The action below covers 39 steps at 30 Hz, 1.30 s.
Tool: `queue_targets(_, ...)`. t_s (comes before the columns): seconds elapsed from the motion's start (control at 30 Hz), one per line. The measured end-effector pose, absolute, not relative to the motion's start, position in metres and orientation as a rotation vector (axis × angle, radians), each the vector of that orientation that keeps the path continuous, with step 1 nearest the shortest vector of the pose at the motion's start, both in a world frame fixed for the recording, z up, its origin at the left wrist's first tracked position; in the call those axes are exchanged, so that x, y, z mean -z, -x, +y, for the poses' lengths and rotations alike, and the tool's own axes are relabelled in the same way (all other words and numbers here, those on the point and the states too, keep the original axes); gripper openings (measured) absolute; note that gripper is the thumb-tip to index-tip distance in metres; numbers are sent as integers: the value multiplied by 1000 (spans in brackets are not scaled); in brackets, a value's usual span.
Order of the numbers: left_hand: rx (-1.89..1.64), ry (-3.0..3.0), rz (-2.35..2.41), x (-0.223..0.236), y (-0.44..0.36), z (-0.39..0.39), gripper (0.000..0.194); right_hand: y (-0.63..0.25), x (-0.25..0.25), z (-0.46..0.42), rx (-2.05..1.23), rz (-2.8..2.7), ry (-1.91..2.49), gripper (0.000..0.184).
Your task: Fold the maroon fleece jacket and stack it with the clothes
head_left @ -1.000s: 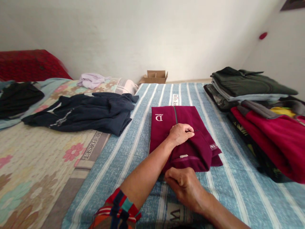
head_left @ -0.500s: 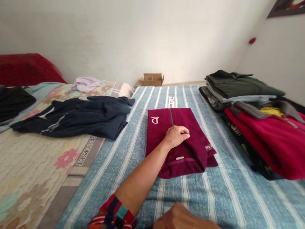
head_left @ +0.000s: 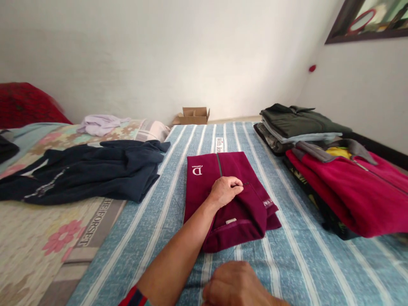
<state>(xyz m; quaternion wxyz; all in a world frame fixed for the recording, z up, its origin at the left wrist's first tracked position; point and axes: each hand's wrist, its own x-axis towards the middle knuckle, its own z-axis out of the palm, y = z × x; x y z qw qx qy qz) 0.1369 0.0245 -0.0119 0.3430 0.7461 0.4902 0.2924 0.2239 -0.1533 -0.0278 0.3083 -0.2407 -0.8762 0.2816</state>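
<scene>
A folded maroon zip jacket (head_left: 204, 170) lies on the striped bedsheet, with a white "D Fashion" print at its far left corner and a small white label near its front fold. My left hand (head_left: 225, 190) rests on the middle of the jacket, thumb and fingers pinched together on the cloth at the dark zip. At the bottom edge, my right hand (head_left: 239, 284) hovers close in front of the jacket, apart from it. Its knuckles are bent and slightly blurred, and the fingertips are hidden beneath.
At right stand a pile of folded clothes with a dark green jacket (head_left: 296, 121) on top and another topped by a red jacket (head_left: 347, 187). A navy garment (head_left: 95, 170) lies spread at left, a lilac cloth (head_left: 100, 124) behind it. An open cardboard box (head_left: 194, 115) sits by the wall.
The view has turned slightly right and up, so everything appears shifted left and lower. My right hand shows more above the bottom edge. My left hand keeps its place on the jacket.
</scene>
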Motion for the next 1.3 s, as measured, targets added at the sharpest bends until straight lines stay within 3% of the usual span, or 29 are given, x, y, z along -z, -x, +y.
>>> queue_targets(0.1, -752, -1958, 1273, 9, -136, 24, 17, -238, 9, -134, -320, -2089, 818, 17)
queue_targets(0.2, -746, -1972, 1271, 8, -136, 24, 18, -253, 3, -113, 56, -1957, 1043, 22)
queue_targets(0.3, -746, -1984, 1255, 7, -136, 24, 19, -263, 17, -98, 228, -1974, 1315, 28)
queue_targets(0.5, -761, -1949, 1307, 5, -136, 22, 21, -267, 55, -97, 332, -2051, 1346, 34)
queue_targets(0.97, -656, -2268, 1533, 6, -140, 14, 21, -266, 75, -93, 394, -2014, 1270, 31)
queue_targets(1.3, -705, -2304, 1485, -27, -131, 17, 17, -273, 53, -95, 371, -1951, 1161, 29)
